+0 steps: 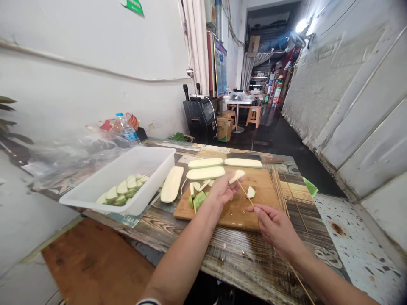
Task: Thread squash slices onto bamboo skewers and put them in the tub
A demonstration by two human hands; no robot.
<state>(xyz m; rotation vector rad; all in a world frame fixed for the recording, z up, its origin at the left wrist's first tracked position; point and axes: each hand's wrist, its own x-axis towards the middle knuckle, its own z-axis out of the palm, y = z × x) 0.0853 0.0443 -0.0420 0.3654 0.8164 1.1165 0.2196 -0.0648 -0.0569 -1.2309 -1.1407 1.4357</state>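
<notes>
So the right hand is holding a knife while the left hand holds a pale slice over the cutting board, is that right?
Not quite: the head view shows the right hand holding a thin stick; the knife lies beyond the cutting board. The left hand does hold a pale slice over the board.

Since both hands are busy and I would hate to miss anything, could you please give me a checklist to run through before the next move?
1. Left hand holding a slice: ok.
2. Right hand holding a skewer: ok.
3. Skewer tip inside the slice: cannot tell; the slice is blurred there.
4. Knife away from the hands: ok, it lies beyond the board.
5. Cut pieces all in one pile on the board: not ok, one piece lies apart.
6. Spare skewers at hand: ok, by the board's right edge.
</notes>
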